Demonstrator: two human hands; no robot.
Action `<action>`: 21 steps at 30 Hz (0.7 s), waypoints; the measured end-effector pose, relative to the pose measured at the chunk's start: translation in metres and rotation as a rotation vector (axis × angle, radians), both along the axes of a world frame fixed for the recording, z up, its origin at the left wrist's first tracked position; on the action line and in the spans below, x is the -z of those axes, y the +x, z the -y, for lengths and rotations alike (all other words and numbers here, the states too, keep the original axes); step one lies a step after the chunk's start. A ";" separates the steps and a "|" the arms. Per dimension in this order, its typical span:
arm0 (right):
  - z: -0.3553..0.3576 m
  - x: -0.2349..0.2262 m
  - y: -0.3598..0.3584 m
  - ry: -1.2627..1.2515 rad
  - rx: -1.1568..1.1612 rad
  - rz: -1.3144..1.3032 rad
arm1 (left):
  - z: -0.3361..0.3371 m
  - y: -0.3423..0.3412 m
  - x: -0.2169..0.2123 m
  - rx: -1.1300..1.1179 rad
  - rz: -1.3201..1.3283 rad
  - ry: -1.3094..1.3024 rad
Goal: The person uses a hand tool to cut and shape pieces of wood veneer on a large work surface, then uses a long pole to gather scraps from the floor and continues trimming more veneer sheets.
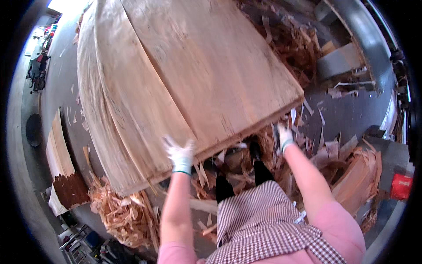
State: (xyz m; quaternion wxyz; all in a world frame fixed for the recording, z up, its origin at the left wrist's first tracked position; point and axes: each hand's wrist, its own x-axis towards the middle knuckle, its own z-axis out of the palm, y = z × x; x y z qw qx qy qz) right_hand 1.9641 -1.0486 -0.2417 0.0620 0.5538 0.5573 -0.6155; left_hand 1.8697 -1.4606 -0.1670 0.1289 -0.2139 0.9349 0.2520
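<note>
A big stack of pale wood veneer sheets [211, 75] fills the middle, its top sheets rippled and split by a long dark gap. My left hand [179, 153], in a white glove with a green cuff, is over the stack's near edge, its fingers spread and nothing in them. Just off the near right corner is my right hand [285, 134], gloved the same way. A dark patch shows at its fingers, which are blurred; whether it is part of the glove or something held is unclear.
Curled veneer scraps [125, 215] lie heaped at the lower left, with more around my feet and beyond the stack's right side. A narrow wood strip [60, 145] lies on the left floor. Brown veneer pieces [358, 176] and a red object [401, 186] are at the right.
</note>
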 end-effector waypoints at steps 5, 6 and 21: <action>0.086 -0.037 0.067 -0.074 -0.569 0.092 | -0.043 -0.011 0.000 0.184 0.242 -0.420; 0.102 -0.045 0.074 -0.113 -0.635 0.076 | -0.022 -0.011 -0.006 0.134 0.182 -0.233; 0.258 -0.105 0.020 -0.122 -0.981 0.004 | 0.482 0.030 -0.141 -0.472 -0.238 -0.339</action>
